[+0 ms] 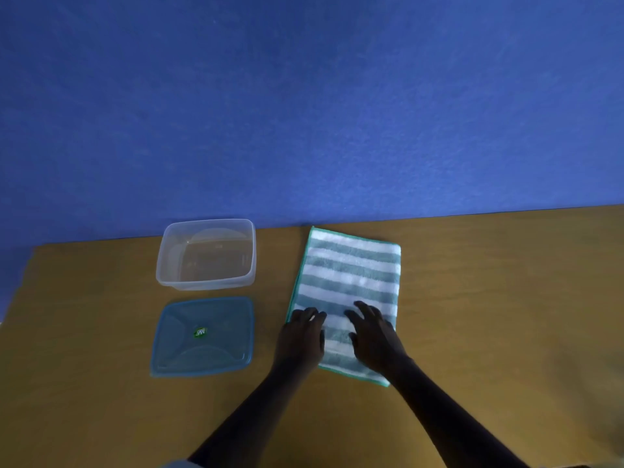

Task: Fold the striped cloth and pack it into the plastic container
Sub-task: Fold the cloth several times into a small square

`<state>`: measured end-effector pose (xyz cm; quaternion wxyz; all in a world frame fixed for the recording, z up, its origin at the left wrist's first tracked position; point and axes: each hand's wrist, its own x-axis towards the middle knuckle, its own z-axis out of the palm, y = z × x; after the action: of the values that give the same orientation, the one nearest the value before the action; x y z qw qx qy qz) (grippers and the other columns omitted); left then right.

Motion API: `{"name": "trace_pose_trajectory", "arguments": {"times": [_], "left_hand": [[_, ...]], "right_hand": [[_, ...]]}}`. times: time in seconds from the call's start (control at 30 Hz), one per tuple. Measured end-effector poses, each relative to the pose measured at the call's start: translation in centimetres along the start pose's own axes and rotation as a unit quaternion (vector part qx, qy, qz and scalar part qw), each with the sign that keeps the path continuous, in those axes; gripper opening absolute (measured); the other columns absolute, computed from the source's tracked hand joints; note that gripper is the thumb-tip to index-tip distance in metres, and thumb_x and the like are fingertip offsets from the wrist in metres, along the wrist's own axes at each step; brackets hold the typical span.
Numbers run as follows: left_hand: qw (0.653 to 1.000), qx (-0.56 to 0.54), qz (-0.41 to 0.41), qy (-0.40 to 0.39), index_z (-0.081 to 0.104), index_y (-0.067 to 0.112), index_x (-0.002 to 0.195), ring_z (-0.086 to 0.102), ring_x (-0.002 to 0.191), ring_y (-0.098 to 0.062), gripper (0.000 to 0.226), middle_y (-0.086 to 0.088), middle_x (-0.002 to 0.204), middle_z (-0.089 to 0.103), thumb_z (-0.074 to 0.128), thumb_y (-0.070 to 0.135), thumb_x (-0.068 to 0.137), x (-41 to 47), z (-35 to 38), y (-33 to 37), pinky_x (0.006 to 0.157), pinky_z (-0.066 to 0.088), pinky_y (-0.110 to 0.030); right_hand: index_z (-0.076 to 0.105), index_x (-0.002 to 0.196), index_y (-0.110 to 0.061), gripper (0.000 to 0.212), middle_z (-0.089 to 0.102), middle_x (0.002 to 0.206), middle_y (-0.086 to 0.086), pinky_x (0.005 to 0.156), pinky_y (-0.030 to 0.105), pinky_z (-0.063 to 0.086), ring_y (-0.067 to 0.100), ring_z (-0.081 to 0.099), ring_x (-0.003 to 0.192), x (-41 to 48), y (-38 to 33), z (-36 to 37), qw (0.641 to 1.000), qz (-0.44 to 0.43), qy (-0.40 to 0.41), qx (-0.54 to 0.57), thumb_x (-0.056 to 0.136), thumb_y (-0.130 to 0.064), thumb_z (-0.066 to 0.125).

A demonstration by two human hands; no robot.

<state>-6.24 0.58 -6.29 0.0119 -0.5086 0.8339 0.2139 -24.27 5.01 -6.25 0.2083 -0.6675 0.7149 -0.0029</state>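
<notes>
While one striped cloth is lying flat right of centre on the brown table, two hands are resting on its near end: the left hand and right hand are both lying palm down, fingers spread, gripping nothing. One clear plastic container is sitting open at centre left, well apart from the cloth. One blue lid is lying just below it, with a blue wall filling the upper frame.
</notes>
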Motion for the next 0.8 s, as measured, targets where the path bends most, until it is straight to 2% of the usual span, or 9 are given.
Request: {"name": "trace_pose_trajectory", "arguments": {"times": [0.07, 0.17, 0.33, 0.43, 0.57, 0.67, 0.8], "left_hand": [[1.0, 0.014, -0.007, -0.019, 0.046, 0.023, 0.144, 0.042, 0.137, -0.021, 0.046, 0.003, 0.15, 0.044, 0.047, 0.024, 0.097, 0.0, 0.2, -0.6, 0.104, 0.045, -0.037], [0.999, 0.031, -0.021, -0.038, 0.041, 0.024, 0.146, 0.038, 0.138, -0.022, 0.049, 0.002, 0.153, 0.037, 0.049, 0.027, 0.097, -0.7, 0.6, -1.2, 0.104, 0.043, -0.038], [0.998, 0.031, -0.027, -0.04, 0.044, 0.023, 0.142, 0.043, 0.131, -0.024, 0.047, 0.0, 0.147, 0.042, 0.05, 0.031, 0.096, -2.0, 1.2, -0.9, 0.099, 0.048, -0.039], [0.999, 0.003, -0.048, -0.022, 0.047, 0.021, 0.14, 0.045, 0.129, -0.023, 0.046, 0.0, 0.142, 0.048, 0.052, 0.028, 0.095, -2.6, 1.1, -1.0, 0.099, 0.049, -0.037], [0.987, -0.061, -0.144, 0.021, 0.047, 0.015, 0.139, 0.047, 0.128, -0.026, 0.048, -0.004, 0.138, 0.05, 0.058, 0.028, 0.093, -3.4, 0.4, -1.4, 0.102, 0.045, -0.036], [0.966, -0.114, -0.231, 0.012, 0.043, 0.01, 0.138, 0.05, 0.127, -0.031, 0.052, -0.01, 0.14, 0.049, 0.061, 0.028, 0.092, -3.8, 0.1, -1.3, 0.102, 0.044, -0.04], [0.944, -0.171, -0.283, 0.014, 0.045, 0.004, 0.132, 0.055, 0.124, -0.036, 0.052, -0.017, 0.135, 0.054, 0.065, 0.023, 0.088, -4.1, 0.0, -0.9, 0.097, 0.046, -0.041]], "right_hand": [[0.04, 0.148, -0.025, 0.056, 0.029, 0.162, 0.008, 0.108, 0.046, 0.045, 0.026, 0.033, 0.146, -1.3, -0.6, 0.8, 1.0, -0.005, -0.005, -0.013, 0.095, -0.024, 0.059], [0.037, 0.149, -0.027, 0.057, 0.026, 0.163, 0.008, 0.112, 0.046, 0.04, 0.026, 0.028, 0.149, -2.7, -1.2, 1.8, 1.0, -0.014, -0.01, -0.022, 0.096, -0.022, 0.058], [0.035, 0.15, -0.025, 0.058, 0.021, 0.165, 0.008, 0.116, 0.048, 0.033, 0.026, 0.02, 0.152, -3.6, -0.9, 2.3, 0.999, -0.03, -0.019, -0.032, 0.097, -0.019, 0.056], [0.041, 0.148, -0.022, 0.054, 0.026, 0.164, 0.007, 0.117, 0.045, 0.036, 0.023, 0.025, 0.151, -3.6, -0.5, 1.7, 0.999, -0.041, -0.012, -0.011, 0.096, -0.019, 0.056], [0.051, 0.139, -0.019, 0.048, 0.045, 0.153, 0.006, 0.104, 0.041, 0.051, 0.024, 0.045, 0.138, -3.7, 0.4, 0.0, 0.997, 0.038, 0.038, 0.055, 0.093, -0.021, 0.063], [0.06, 0.128, -0.012, 0.038, 0.056, 0.137, 0.009, 0.091, 0.037, 0.058, 0.026, 0.057, 0.12, -4.0, 1.3, -1.0, 0.985, 0.117, 0.066, 0.104, 0.09, -0.015, 0.066], [0.057, 0.121, -0.009, 0.032, 0.053, 0.129, 0.01, 0.079, 0.036, 0.059, 0.027, 0.058, 0.11, -4.9, 1.8, -1.3, 0.966, 0.21, 0.058, 0.142, 0.09, -0.011, 0.065]]}}
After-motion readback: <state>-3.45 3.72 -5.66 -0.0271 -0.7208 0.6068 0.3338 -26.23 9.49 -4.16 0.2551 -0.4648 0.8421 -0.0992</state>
